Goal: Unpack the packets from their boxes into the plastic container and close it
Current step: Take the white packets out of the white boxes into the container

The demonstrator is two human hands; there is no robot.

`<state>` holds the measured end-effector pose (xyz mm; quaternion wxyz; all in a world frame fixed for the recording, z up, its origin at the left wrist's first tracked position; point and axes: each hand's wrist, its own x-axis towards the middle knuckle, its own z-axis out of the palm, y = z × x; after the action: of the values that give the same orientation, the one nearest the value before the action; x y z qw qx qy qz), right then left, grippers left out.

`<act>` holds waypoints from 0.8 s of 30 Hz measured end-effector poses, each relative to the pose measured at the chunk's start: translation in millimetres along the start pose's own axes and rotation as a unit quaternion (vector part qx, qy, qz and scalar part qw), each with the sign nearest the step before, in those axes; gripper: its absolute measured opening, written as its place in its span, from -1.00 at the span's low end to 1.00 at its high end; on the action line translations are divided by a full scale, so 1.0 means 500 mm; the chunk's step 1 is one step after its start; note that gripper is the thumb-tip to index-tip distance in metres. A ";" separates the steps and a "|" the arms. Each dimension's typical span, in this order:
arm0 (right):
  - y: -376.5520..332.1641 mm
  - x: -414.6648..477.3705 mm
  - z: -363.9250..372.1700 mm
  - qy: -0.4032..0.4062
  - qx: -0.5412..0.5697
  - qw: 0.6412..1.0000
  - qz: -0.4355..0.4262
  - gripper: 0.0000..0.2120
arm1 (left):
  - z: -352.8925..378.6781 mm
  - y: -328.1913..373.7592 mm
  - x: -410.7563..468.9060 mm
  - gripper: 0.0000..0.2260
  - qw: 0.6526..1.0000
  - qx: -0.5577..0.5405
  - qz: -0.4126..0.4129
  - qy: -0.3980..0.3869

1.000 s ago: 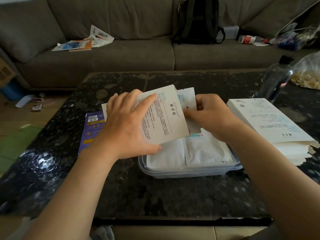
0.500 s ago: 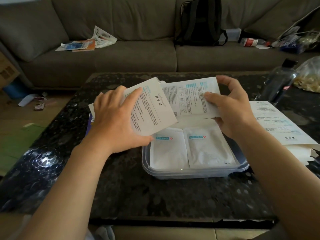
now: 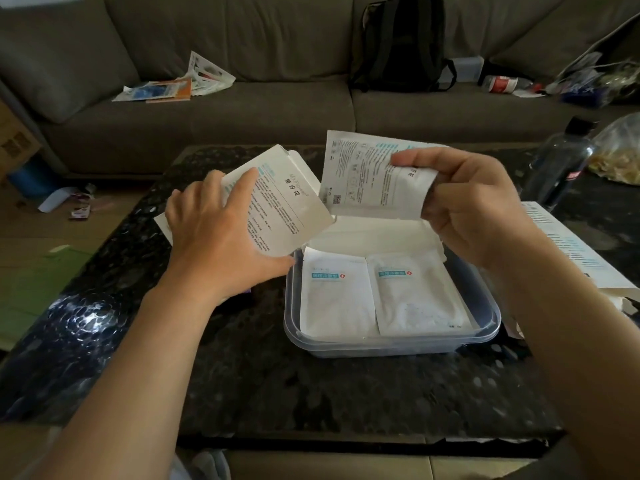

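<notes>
A clear plastic container [image 3: 485, 323] stands on the dark table [image 3: 277, 382] with white packets [image 3: 337, 299] lying side by side inside it. My left hand [image 3: 221, 244] grips a white box [image 3: 280, 206] with its end flap open, tilted just left of the container. My right hand [image 3: 474, 202] holds a printed white packet [image 3: 363, 171] above the container's far edge, clear of the box.
A flattened white box [image 3: 568, 251] lies to the right of the container. A dark bottle [image 3: 561, 161] and a plastic bag [image 3: 620, 150] stand at the far right. A sofa [image 3: 242, 112] with a black backpack [image 3: 401, 43] and loose papers lies beyond the table.
My right hand has drawn the packet out of the box and lifted it up and to the right. My left hand has tilted the box leftward.
</notes>
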<state>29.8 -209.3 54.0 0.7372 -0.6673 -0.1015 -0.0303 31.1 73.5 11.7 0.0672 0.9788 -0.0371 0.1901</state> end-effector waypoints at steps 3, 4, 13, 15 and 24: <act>-0.010 -0.004 0.004 0.032 -0.138 0.988 -0.057 -0.87 | 0.001 -0.003 -0.001 0.14 1.000 0.014 -0.012 -0.002; -0.015 -0.005 0.005 0.052 -0.151 0.985 -0.071 -0.94 | 0.001 -0.005 -0.001 0.14 1.000 0.018 -0.017 -0.005; -0.027 -0.011 0.007 0.077 -0.186 0.977 0.066 -0.76 | 0.004 -0.006 0.001 0.11 0.998 0.001 -0.056 -0.005; -0.020 -0.010 0.013 0.043 -0.191 0.973 0.120 -0.74 | 0.004 -0.006 0.001 0.11 0.998 0.001 -0.059 -0.003; 0.018 0.005 0.054 -0.028 -0.229 0.949 0.214 -0.70 | -0.005 -0.002 0.000 0.11 0.997 -0.026 -0.066 -0.018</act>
<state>30.7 -181.3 48.0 0.5509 -0.8245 0.0324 0.1246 30.3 74.9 13.9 0.1047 0.9803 0.0214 0.1662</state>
